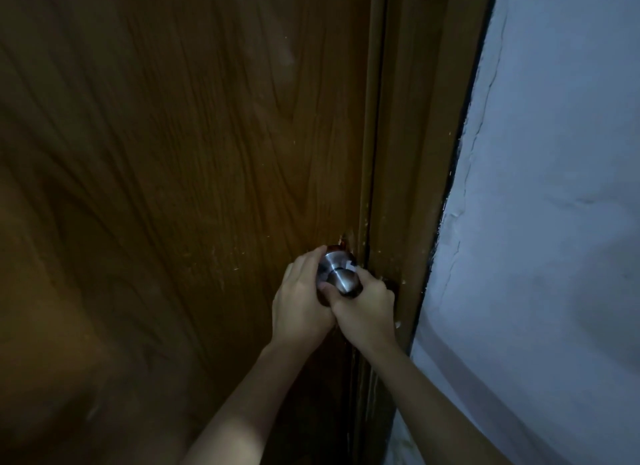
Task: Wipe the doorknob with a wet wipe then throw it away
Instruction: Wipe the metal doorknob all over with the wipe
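Dim light. Brown wood-grain door (173,153), shut against its frame (408,153); pale blue-white wall (554,187) to the right, cracked paint along the frame edge. Round brushed-metal doorknob (337,276) sits at the door's right edge, low in view. Left hand (299,305) curls around the knob's left side, fingers over the top, thumb beneath: grasping the doorknob. Right hand (367,307) presses on the knob's right side, fingers clenched on a small white scrap, the wet wipe (350,266), visible only as a sliver between fingers and metal. Both forearms bare, rising from the bottom edge.
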A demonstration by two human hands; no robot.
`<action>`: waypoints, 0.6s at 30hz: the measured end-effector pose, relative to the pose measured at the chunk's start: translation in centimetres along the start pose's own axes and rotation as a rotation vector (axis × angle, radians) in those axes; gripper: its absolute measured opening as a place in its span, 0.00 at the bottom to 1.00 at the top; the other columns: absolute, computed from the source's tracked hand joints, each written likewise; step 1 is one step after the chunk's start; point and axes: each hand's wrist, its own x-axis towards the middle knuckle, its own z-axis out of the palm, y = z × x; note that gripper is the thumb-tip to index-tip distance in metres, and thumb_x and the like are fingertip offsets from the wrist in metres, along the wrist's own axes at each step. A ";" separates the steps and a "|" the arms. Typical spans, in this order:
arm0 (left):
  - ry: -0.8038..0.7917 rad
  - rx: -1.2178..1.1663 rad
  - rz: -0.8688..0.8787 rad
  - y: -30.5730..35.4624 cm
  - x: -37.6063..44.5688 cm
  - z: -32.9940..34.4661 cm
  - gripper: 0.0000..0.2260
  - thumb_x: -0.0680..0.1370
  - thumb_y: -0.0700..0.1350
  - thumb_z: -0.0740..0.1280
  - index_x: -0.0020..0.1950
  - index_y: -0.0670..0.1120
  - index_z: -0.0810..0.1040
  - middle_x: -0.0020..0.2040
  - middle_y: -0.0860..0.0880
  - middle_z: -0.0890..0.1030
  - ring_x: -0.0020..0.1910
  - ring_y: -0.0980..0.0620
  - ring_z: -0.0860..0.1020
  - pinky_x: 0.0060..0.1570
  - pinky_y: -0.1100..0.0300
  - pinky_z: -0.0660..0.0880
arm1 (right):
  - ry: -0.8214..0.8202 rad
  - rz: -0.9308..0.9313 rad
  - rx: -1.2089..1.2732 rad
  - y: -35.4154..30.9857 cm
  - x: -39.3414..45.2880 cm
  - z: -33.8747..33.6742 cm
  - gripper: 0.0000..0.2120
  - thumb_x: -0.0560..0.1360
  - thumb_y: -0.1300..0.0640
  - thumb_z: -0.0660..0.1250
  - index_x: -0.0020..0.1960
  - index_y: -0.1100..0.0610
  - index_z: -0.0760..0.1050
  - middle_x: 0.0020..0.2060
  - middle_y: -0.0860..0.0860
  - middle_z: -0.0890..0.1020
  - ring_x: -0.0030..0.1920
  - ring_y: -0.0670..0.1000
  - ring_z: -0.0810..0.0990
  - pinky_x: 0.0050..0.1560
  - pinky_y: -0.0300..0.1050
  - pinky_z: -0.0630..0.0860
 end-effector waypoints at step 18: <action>0.023 -0.097 0.143 -1.3 -1.2 -3.1 0.29 0.70 0.41 0.71 0.69 0.48 0.64 0.64 0.50 0.72 0.59 0.56 0.72 0.57 0.64 0.73 | 0.265 -0.465 -0.233 -1.3 -1.1 1.1 0.12 0.72 0.54 0.61 0.50 0.55 0.81 0.44 0.52 0.84 0.47 0.50 0.78 0.47 0.43 0.74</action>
